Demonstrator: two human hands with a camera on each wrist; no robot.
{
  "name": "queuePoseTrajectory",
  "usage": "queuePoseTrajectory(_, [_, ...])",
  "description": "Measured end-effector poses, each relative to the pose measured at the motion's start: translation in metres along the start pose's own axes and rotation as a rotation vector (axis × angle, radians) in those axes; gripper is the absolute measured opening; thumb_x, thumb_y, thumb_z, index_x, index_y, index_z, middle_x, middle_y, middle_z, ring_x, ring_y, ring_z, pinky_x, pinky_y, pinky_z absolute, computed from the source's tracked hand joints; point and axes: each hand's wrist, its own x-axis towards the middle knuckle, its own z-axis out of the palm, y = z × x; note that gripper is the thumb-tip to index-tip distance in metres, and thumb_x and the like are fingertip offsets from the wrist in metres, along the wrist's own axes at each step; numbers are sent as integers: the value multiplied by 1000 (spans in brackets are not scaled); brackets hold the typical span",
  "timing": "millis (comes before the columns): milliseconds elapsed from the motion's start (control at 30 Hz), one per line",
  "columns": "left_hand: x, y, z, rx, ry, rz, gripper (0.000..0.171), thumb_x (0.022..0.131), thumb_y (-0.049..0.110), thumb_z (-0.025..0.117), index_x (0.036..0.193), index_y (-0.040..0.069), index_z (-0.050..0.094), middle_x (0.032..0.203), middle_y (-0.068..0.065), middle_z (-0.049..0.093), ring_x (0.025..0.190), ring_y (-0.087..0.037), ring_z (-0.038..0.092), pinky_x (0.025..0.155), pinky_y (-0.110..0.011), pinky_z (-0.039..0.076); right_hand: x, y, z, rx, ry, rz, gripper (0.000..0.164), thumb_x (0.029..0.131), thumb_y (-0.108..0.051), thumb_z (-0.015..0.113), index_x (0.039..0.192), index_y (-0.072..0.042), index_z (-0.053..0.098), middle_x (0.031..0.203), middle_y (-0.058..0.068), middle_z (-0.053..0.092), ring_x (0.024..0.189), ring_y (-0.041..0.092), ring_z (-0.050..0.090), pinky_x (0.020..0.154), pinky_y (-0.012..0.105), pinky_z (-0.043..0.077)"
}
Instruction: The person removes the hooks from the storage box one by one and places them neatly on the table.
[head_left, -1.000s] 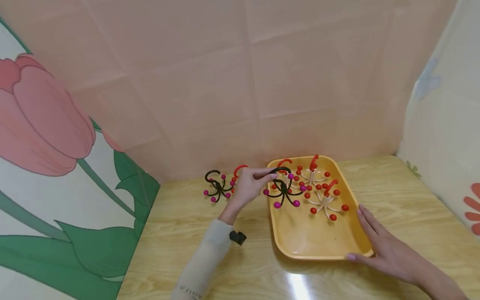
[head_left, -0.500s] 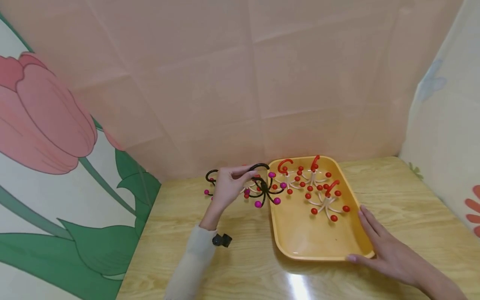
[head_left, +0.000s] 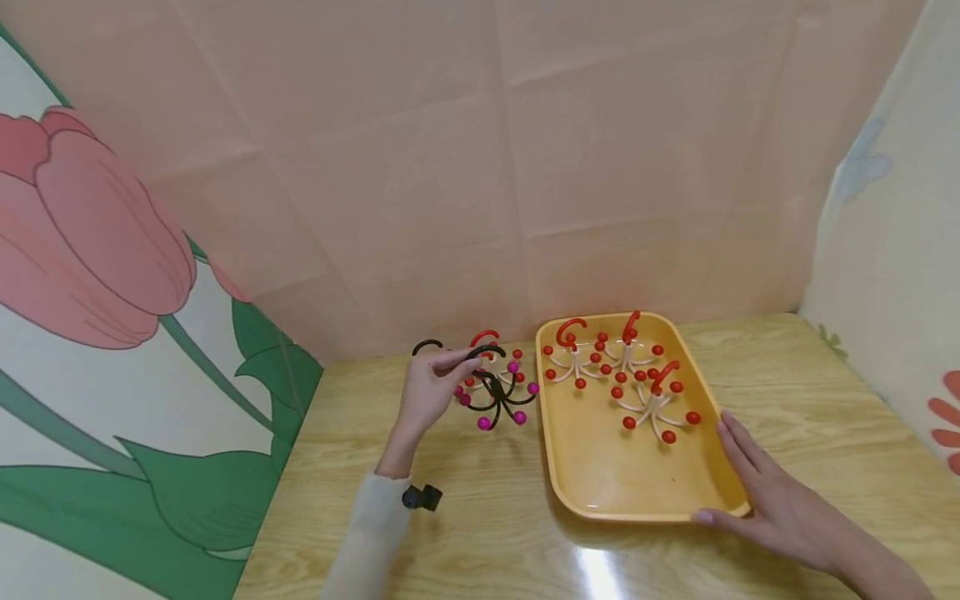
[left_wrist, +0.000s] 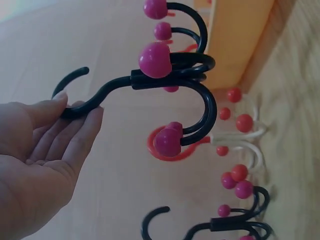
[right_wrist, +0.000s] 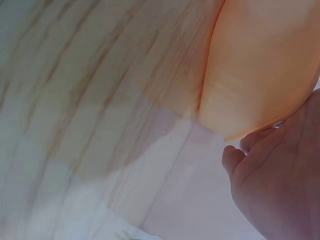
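Crowding looks like the main risk here: the black hook in the left hand overlaps the red-and-white hook at its 12 o'clock, and its splayed, ball-tipped arms could snag that neighbour. Whether the 2 touch I cannot tell. The other black hook, mostly hidden behind the left hand at its 12 o'clock in the head view, could be knocked by the knuckles if the hand dips. As the grip is only at the curved top end, the held hook might also swing or twist if a ball catches. The tray could skid if the right hand pushes too hard, since it bears on just 1 corner.

The held hook hangs above the tabletop, just outside the tray at its 9 o'clock. The left hand pinches the curl between thumb and fingers, its forearm running back toward 7 o'clock. The right hand lies at the tray's 4 o'clock corner, fingers straight along the outer side, thumb against the near rim, forearm running off toward 4 o'clock. The 2 hands are well apart, with 3 hooks standing in the tray between them.
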Motion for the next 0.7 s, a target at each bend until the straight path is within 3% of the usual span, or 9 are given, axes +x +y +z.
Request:
queuePoseTrajectory(33, [-1, -3, -1, 6, 0, -12, 20, 96, 25, 79, 115, 21, 83, 110, -5, 83, 90, -19, 78, 61, -22, 52, 0, 0, 0, 7, 0, -1, 122, 89, -54, 80, 170, -16, -3, 179, 5, -12, 155, 57, 25, 126, 23, 13])
queuePoseTrajectory(67, [-2, -5, -1, 13, 1, -21, 20, 96, 25, 79, 115, 21, 83, 109, -6, 83, 89, -19, 78, 61, -22, 52, 0, 0, 0, 10, -1, -2, 123, 88, -54, 81, 170, -15, -3, 179, 5, -12, 154, 58, 26, 128, 39, 24])
queuePoseTrajectory(133, [-4, -11, -2, 21, 1, -40, 21, 96, 26, 79, 116, 21, 83, 110, -6, 83, 85, -16, 78, 62, -22, 54, 1, -1, 0, 12, -5, 0, 124, 88, -53, 81, 170, -15, -3, 179, 6, -13, 152, 59, 27, 112, 68, 38])
queuePoseTrajectory(167, [-4, -13, -2, 19, 0, -47, 21, 97, 26, 79, 117, 21, 82, 109, -6, 83, 83, -15, 77, 61, -22, 54, 1, -1, -1, 16, -6, -1, 124, 88, -53, 82, 170, -15, -4, 179, 6, -13, 152, 60, 27, 100, 76, 41])
queuePoseTrajectory(300, [-5, -26, -1, -2, 2, -72, 22, 97, 26, 79, 117, 21, 82, 108, -10, 83, 81, -12, 77, 68, -24, 60, 2, -1, -1, 29, -10, -3, 125, 88, -53, 82, 170, -15, -5, 178, 7, -14, 150, 63, 28, 99, 79, 42])
queuePoseTrajectory(533, [-4, -47, 3, -41, -2, -107, 21, 95, 26, 80, 116, 21, 83, 108, -14, 82, 81, -12, 76, 70, -25, 60, 2, 0, 0, 34, -17, -1, 124, 89, -54, 80, 170, -15, -6, 178, 6, -15, 149, 63, 28, 100, 79, 42])
queuePoseTrajectory(600, [-3, -51, 5, -43, -1, -107, 22, 94, 27, 81, 115, 21, 83, 107, -12, 82, 85, -17, 78, 73, -29, 62, 1, 0, 1, 36, -8, 0, 124, 89, -53, 80, 170, -16, -5, 178, 5, -15, 152, 61, 26, 125, 61, 29])
queuePoseTrajectory(633, [-3, -53, 6, -41, -1, -105, 21, 94, 27, 81, 115, 21, 83, 106, -11, 83, 88, -22, 79, 75, -33, 64, 0, 1, 2, 36, -6, 1, 123, 89, -53, 80, 170, -16, -5, 178, 5, -15, 153, 60, 24, 131, 45, 18])
queuePoseTrajectory(700, [-3, -56, 8, -40, -6, -110, 22, 94, 28, 81, 115, 22, 83, 108, -10, 83, 96, -29, 80, 81, -40, 65, 0, 1, 2, 34, 6, -5, 123, 89, -53, 80, 170, -16, -5, 178, 4, -14, 156, 57, 21, 121, 11, -3])
